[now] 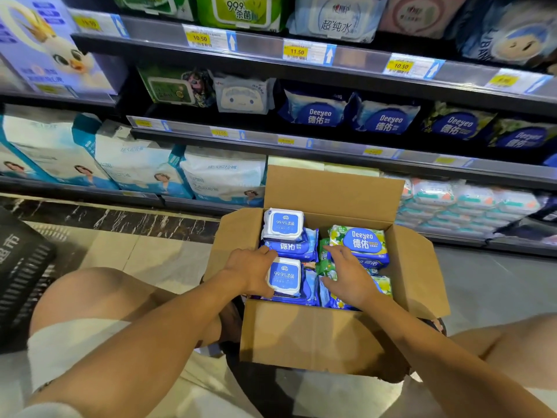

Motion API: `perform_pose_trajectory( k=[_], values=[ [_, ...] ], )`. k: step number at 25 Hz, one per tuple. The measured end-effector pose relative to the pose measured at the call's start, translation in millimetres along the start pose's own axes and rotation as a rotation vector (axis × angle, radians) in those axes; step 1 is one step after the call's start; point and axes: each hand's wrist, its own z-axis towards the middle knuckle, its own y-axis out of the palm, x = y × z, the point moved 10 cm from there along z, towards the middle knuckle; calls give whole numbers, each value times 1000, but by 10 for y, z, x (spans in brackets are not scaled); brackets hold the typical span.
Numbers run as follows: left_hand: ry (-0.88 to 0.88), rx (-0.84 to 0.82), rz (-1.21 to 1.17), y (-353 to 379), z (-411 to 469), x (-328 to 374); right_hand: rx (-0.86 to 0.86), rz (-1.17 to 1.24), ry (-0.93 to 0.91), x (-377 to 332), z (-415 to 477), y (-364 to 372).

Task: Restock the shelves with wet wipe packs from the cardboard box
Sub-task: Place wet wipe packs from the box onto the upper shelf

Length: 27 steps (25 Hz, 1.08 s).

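Packs: four stacks in open box (313, 333), standing on floor (150, 251) just before the bottom shelf, flaps up.
- Left column: blue packs with white lids, near one (284, 277), far one (283, 224), more blue packs under each.
- Right column: green floral packs, far one (361, 239) on top and label up; near ones (382, 285) mostly covered by a hand.

Hands, both inside the box:
- Left hand (251, 273): fingers curled round the left edge of the near blue pack, gripping it. Pack sits level in its stack, not lifted.
- Right hand (351, 277): palm down on the near green packs, fingers spread and resting. No closed grip visible; reads as loose.

Step (judgement): pick-up phase, at the start of a transfer. Box looks nearly full, so the restock is early.

Shelves: middle shelf (331, 144) carries matching blue packs (319, 114) and green ones (458, 125) toward the right, standing upright. Likely destinations, with dark space behind them.

Next move calls for: lift the blue pack clear of the box wall, raise it to the middle shelf, and set it upright with the label facing out beside its match. Right hand must either close on a green pack or steady the stack.

Surroundings: large white bags (223, 173) at bottom left; price tags (295, 52) along the shelf edges; black basket (21, 267) at far left.
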Motion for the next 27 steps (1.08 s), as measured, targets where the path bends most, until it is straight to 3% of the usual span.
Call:
perform_pose_trajectory(
  k=[9, 15, 22, 27],
  values=[
    [-141, 53, -232, -13, -326, -603, -7, -36, -77, -280, 566, -154],
    [-112, 29, -452, 133, -365, -691, -79, -87, -68, -537, 1151, -25],
    [-84, -18, -486, 205, -290, -698, -104, -200, -11, -534, 1356, 119],
    [-100, -20, -455, 228, -266, -714, -129, -150, 11, -495, 1281, 191]
  ],
)
